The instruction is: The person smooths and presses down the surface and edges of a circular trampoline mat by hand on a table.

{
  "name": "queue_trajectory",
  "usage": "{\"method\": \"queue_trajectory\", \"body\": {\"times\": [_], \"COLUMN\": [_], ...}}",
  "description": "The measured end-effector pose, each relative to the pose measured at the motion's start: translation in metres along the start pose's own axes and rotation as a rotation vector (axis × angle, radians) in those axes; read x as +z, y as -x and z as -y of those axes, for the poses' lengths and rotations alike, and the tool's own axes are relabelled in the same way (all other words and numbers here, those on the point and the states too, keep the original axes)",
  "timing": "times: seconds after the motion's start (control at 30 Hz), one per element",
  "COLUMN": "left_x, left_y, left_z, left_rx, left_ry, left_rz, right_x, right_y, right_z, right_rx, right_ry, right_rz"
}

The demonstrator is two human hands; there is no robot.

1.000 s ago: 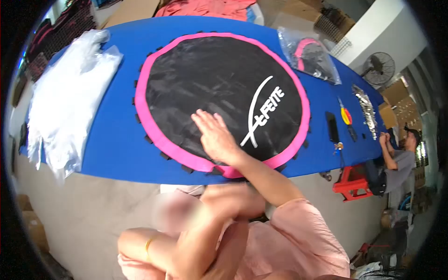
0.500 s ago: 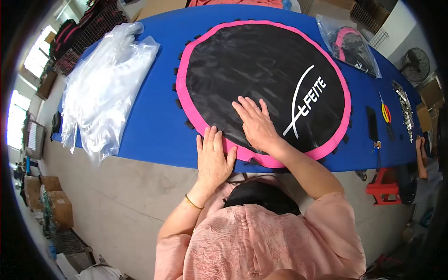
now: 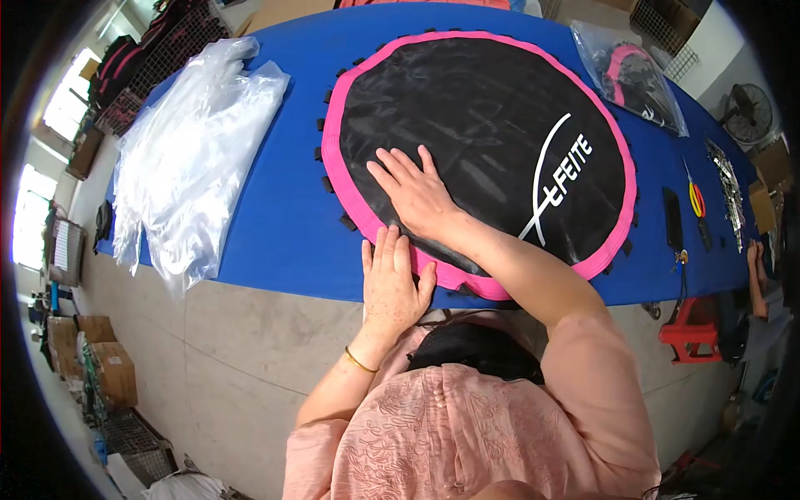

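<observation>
A round black trampoline mat (image 3: 483,108) with a pink border and black tabs around its edge lies flat on the blue table (image 3: 275,183). White lettering, "FEITE", with a curved mark runs across its right side. My left hand (image 3: 392,283) rests on the pink border at the near left edge, fingers stretched out. Just above it, my right hand (image 3: 417,193) lies flat on the black fabric with the fingers spread. Neither hand grips anything; the right forearm crosses the near part of the mat.
A pile of clear plastic bags (image 3: 192,158) covers the table's left side. At the far right lies a bagged black and pink mat (image 3: 629,79). Nearby are a black phone-like object (image 3: 672,218), yellow-red handled snips (image 3: 696,200) and metal pieces (image 3: 727,187). A red stool (image 3: 692,329) stands below.
My right hand has slid left across the black fabric, away from the lettering. My left hand stays on the pink border, and the whole view has shifted slightly.
</observation>
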State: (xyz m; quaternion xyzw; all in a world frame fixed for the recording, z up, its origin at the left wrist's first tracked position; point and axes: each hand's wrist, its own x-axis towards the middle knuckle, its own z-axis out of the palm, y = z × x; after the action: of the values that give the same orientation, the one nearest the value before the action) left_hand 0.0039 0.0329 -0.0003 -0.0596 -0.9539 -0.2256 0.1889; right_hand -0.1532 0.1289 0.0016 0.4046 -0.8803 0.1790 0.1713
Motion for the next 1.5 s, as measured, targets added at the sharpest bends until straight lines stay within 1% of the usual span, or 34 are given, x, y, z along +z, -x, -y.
{"method": "queue_trajectory", "body": {"times": [0.17,0.2,0.3,0.43,0.5,0.63,0.9,1.13,1.2,1.33,1.43,1.5], "left_x": [-0.003,-0.001,-0.002,-0.001,-0.003,-0.002,0.0,0.0,0.0,0.0,0.0,-0.001], "left_y": [-0.002,-0.001,-0.001,-0.002,-0.003,-0.003,-0.003,-0.002,-0.003,-0.003,-0.002,-0.003], "left_z": [-0.002,-0.001,-0.001,-0.001,-0.003,-0.002,-0.003,-0.002,-0.003,-0.004,-0.004,-0.004], "left_rx": [0.037,0.047,0.054,0.052,0.034,0.042,0.048,0.038,0.04,0.034,0.044,0.045], "left_ry": [-0.052,-0.053,-0.056,-0.053,-0.053,-0.054,-0.065,-0.058,-0.051,-0.045,-0.056,-0.058], "left_rz": [0.014,-0.006,-0.003,-0.011,0.022,0.021,-0.005,-0.016,-0.022,-0.011,-0.012,-0.014], "right_x": [0.017,0.022,0.023,0.011,0.009,0.006,0.005,-0.016,-0.028,-0.034,-0.03,-0.022], "right_y": [-0.026,-0.03,-0.036,-0.032,-0.027,-0.015,-0.008,0.024,0.035,0.042,0.035,0.028], "right_z": [-0.015,-0.023,-0.048,-0.071,-0.073,-0.059,-0.01,-0.002,0.0,-0.002,-0.001,-0.004], "right_rx": [0.022,0.035,0.115,0.198,0.193,0.156,0.037,-0.007,0.005,0.021,0.035,0.029], "right_ry": [0.064,0.095,0.19,0.253,0.257,0.237,0.099,0.039,0.013,0.067,0.019,0.025], "right_rz": [-0.003,-0.047,-0.076,-0.013,-0.009,0.021,0.055,0.055,0.132,0.146,0.12,0.062]}}
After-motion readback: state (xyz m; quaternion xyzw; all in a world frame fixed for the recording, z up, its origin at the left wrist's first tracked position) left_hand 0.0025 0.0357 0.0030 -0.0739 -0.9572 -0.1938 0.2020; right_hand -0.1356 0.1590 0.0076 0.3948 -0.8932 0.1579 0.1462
